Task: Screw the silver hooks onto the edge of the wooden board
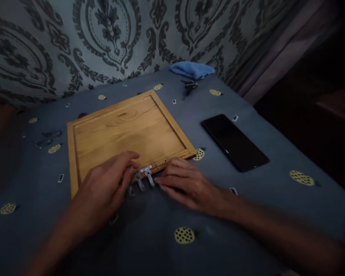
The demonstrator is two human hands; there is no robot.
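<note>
A framed wooden panel [123, 132] lies flat on the patterned cloth. Small silver T-shaped metal fittings [148, 175] sit at its near edge, their arms sticking out past the wood toward me. My left hand [107, 184] is over the front left part of the panel, fingers curled and closed around the left side of the fittings. My right hand [186, 182] is just right of them, its fingers pressed together with the tips close to the rightmost fitting. What those tips hold, if anything, is hidden. Several small dark holes show in the frame between my hands.
A black smartphone [234, 142] lies right of the panel. Toward the patterned curtain are dark-handled scissors [189, 87] and a folded blue cloth [192, 70]. Shiny small metal pieces [44, 143] lie left of the panel. The surface's right edge drops into darkness.
</note>
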